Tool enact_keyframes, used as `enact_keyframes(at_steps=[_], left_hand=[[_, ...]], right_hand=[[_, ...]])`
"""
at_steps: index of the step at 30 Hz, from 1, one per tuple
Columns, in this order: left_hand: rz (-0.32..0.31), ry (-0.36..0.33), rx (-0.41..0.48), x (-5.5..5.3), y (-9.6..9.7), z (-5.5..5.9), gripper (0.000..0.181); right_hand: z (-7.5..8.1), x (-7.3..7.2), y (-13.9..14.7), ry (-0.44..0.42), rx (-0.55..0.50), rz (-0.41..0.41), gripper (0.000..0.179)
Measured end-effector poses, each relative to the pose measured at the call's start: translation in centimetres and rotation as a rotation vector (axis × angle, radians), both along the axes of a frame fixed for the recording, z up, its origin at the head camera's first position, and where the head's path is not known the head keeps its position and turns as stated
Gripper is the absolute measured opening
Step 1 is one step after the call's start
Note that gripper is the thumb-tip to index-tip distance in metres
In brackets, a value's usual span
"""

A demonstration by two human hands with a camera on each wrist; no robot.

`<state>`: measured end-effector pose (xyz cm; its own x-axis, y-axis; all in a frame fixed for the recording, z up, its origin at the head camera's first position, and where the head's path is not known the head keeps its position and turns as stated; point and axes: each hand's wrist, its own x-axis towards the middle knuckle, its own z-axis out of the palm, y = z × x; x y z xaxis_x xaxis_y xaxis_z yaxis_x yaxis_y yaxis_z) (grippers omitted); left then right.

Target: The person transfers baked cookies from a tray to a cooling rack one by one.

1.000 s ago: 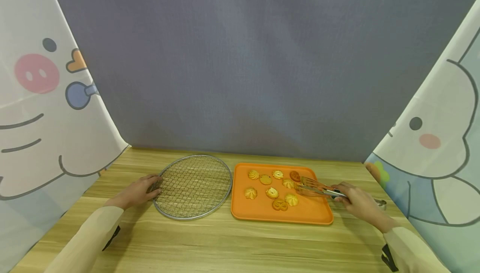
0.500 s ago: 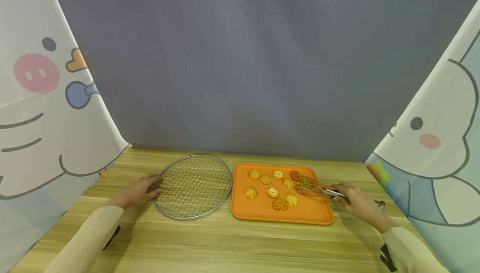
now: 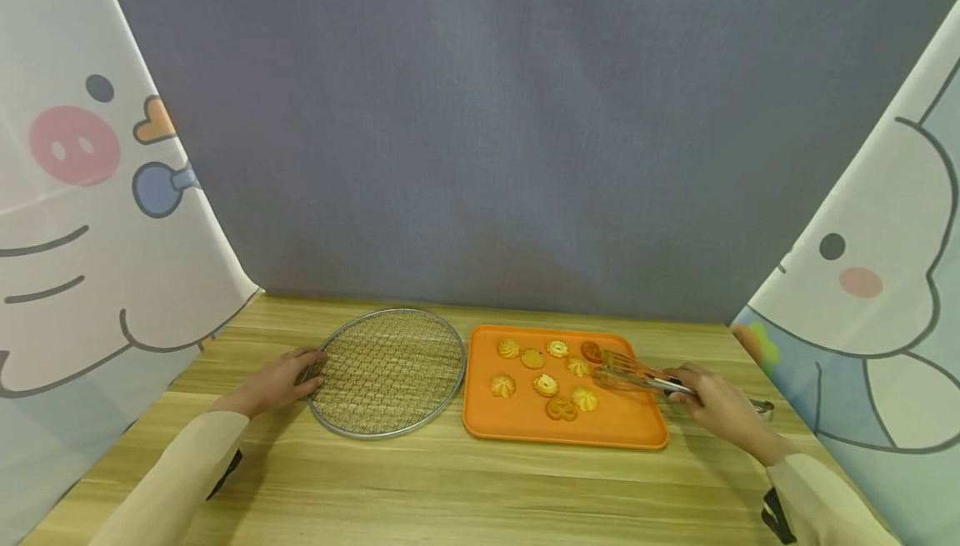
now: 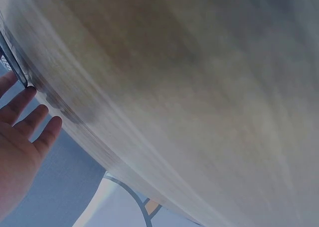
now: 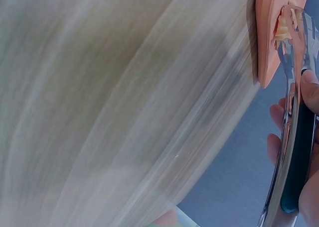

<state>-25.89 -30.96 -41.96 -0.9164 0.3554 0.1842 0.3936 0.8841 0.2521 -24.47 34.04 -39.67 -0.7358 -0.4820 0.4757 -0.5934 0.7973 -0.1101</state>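
On the left of the table lies a round wire mesh rack with a metal rim. My left hand holds its left edge between thumb and fingers; the other fingers spread apart in the left wrist view. My right hand grips metal serving tongs by their dark-padded handle. The slotted ends of the tongs reach over the right part of an orange tray, beside a brown round cookie. Several yellow cookies of different shapes lie on the tray. In the right wrist view, the tong ends overlap a pale cookie.
A wooden table bears the rack and the tray, which lie side by side. A grey cloth closes off the back. Printed cartoon curtains stand at both sides, near each forearm.
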Motion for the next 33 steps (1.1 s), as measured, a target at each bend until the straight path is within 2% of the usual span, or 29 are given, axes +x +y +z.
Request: enact_keyframes(at_steps=[9,19,33], left_hand=[[-0.005,0.004,0.003,-0.1,0.0,0.1,0.043],[-0.008,0.015,0.0,-0.1,0.0,0.0,0.043],[0.001,-0.001,-0.001,0.0,0.1,0.0,0.044]], right_hand=[[0.4,-0.1,0.0,0.023,0.013,-0.024,0.033],[0.8,-0.3,-0.2,0.043,0.02,-0.006,0.034],[1.4,-1.1,-2.6,0.029,0.014,0.029,0.035]])
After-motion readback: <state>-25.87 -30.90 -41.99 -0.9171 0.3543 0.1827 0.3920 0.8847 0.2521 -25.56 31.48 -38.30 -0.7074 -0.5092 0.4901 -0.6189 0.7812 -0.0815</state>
